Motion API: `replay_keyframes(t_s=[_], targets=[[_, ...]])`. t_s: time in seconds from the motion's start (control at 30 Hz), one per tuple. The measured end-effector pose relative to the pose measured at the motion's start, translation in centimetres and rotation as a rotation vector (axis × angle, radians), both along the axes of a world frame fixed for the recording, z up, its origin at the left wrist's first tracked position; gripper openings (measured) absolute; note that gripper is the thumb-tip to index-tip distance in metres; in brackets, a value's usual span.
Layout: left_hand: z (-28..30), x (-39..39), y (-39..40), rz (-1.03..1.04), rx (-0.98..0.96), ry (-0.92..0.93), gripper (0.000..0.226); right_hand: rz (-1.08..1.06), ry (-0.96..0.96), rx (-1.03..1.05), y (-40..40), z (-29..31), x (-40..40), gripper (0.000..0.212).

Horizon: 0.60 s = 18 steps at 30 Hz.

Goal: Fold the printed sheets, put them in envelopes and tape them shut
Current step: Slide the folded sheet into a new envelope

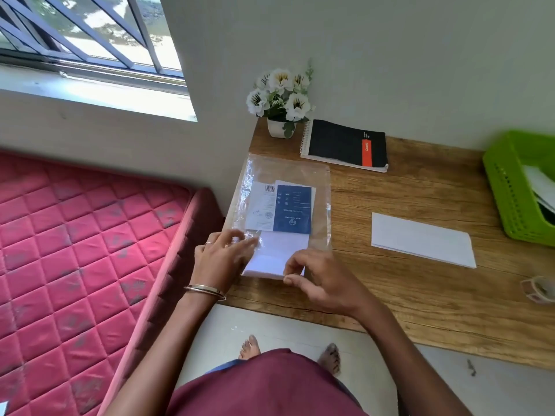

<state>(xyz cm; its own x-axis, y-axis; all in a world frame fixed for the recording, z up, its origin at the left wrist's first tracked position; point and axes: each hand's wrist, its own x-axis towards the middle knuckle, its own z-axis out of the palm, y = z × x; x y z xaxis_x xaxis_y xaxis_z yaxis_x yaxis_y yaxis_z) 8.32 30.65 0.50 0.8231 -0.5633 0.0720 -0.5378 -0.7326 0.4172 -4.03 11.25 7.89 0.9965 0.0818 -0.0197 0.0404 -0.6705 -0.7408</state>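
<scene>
Single head-worn view, looking forward and steeply down from above a wooden desk (420,295). Wide-angle, with bent edges. Close over both hands at the near desk edge; feet visible straight below on the floor. Faces a white wall at the far side, window (90,40) at far left, red mattress (75,250) at left, green basket (510,190) cut off at right.

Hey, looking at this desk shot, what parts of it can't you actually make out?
All in the head view:
- Blue label inside the clear plastic packet: print too small to read.
- White envelopes: near end covered by the left hand and right hand, so the count is unclear.
- Green basket: cut off by the right edge; contents partly hidden.
- Tape roll: blurred near the right edge.
</scene>
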Motion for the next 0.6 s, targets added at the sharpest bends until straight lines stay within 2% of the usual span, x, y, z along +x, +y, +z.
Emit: replay_keyframes(t_s=[0.07, 0.23, 0.37, 0.53, 0.6], targets=[[0.3, 0.2, 0.0, -0.016, 0.012, 0.003, 0.039, 0.03, 0.009, 0.09, 0.0, 2.9, 0.3, 0.003], [1.6, 0.5, -0.6, 0.012, 0.134, 0.096, 0.026, -0.03, -0.142, 0.409, 0.1, 8.6, 1.4, 0.008], [2.2, 0.6, -0.8, 0.001, 0.168, 0.115, 0.039, -0.185, -0.333, 0.715, -0.5, 12.0, 2.4, 0.02], [2.5, 0.9, -1.2, 0.056, 0.095, 0.198, 0.058, -0.342, -0.498, 0.678, -2.6, 13.5, 2.5, 0.015], [3.0, 1.3, -1.5, 0.137, -0.081, 0.266, 0.063, -0.392, -0.485, 0.655, -3.7, 13.3, 1.9, 0.017]])
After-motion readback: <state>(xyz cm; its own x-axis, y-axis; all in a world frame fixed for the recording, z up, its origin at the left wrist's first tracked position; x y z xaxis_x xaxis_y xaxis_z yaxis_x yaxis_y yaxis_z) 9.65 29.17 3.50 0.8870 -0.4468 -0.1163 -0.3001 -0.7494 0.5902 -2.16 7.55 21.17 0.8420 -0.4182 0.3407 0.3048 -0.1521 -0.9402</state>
